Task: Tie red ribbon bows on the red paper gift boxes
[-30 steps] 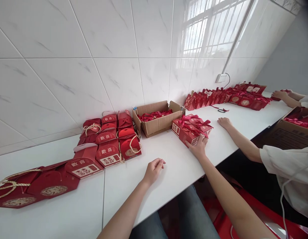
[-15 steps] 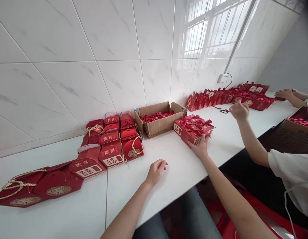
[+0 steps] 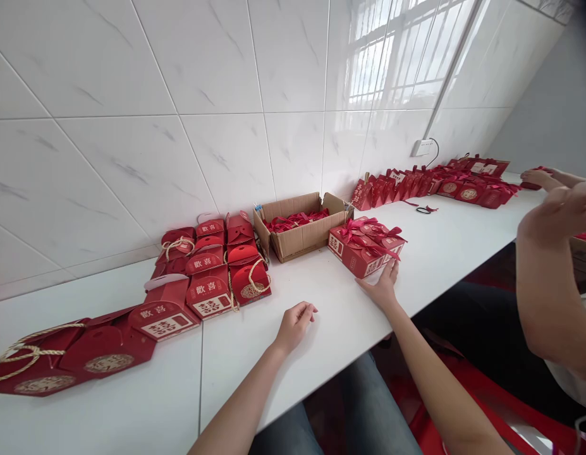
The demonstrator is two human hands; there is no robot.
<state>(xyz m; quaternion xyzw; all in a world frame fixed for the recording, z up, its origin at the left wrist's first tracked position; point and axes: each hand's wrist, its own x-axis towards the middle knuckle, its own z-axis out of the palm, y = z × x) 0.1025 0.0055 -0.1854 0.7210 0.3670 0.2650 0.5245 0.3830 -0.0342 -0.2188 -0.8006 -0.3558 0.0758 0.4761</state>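
Observation:
My left hand [image 3: 295, 327] rests on the white table [image 3: 340, 328], its fingers curled together in a loose fist with nothing visible in them. My right hand [image 3: 382, 289] is open, thumb and fingers spread against the near lower edge of a block of red gift boxes [image 3: 356, 256]. Pink-red ribbon bows [image 3: 368, 230] lie across the tops of these boxes, which stand close together. Left of them is an open cardboard box [image 3: 305, 237] with red ribboned pieces inside.
Red gift boxes with rope handles [image 3: 210, 294] stand at the left. More red boxes [image 3: 470, 189] line the wall at the right, near black-handled scissors [image 3: 424, 210]. A co-worker's arm [image 3: 553, 278] is at the right; another person's hands [image 3: 542, 178] are farther back.
The co-worker's raised arm has swung right, towards the picture's edge. My right hand's fingers have slipped slightly down the box side; my left hand stays in place.

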